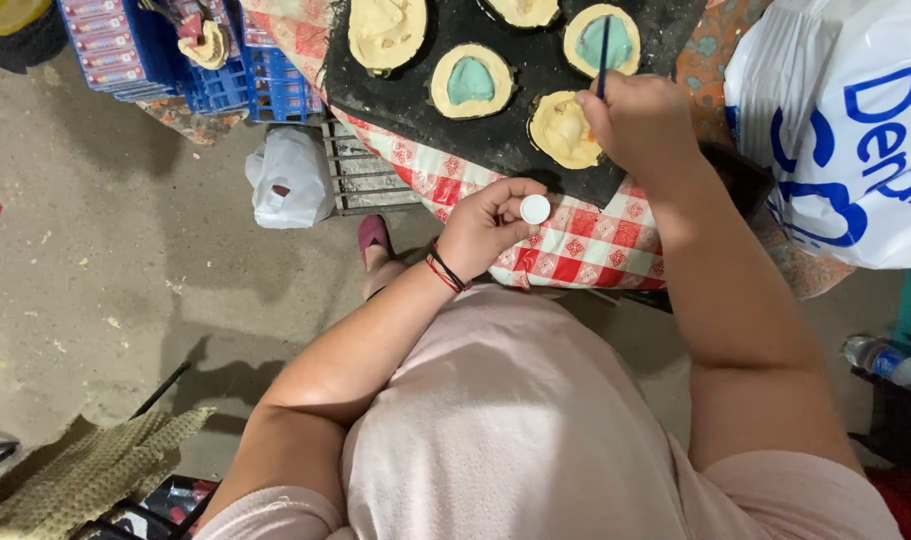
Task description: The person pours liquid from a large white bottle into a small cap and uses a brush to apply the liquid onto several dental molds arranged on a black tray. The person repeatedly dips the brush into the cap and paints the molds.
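My right hand (640, 125) grips a thin dark paintbrush (603, 55), its handle pointing away from me, over a cream-coloured mould (560, 130) on a black board (535, 75). My left hand (487, 225) holds a small white round cap (535, 209) between fingers and thumb, just below the board's near edge. Other cream moulds lie on the board: one with a teal centre (471, 80), another teal-filled one (602, 40) by the brush, and a plain one (385, 32) at the far left.
The board rests on a red-and-white checked cloth (575, 245). A white bag with blue print (845, 130) sits at right, a plastic bottle (890, 365) lower right, blue crates (235, 75) and a small white bag (290, 180) at left, concrete floor beyond.
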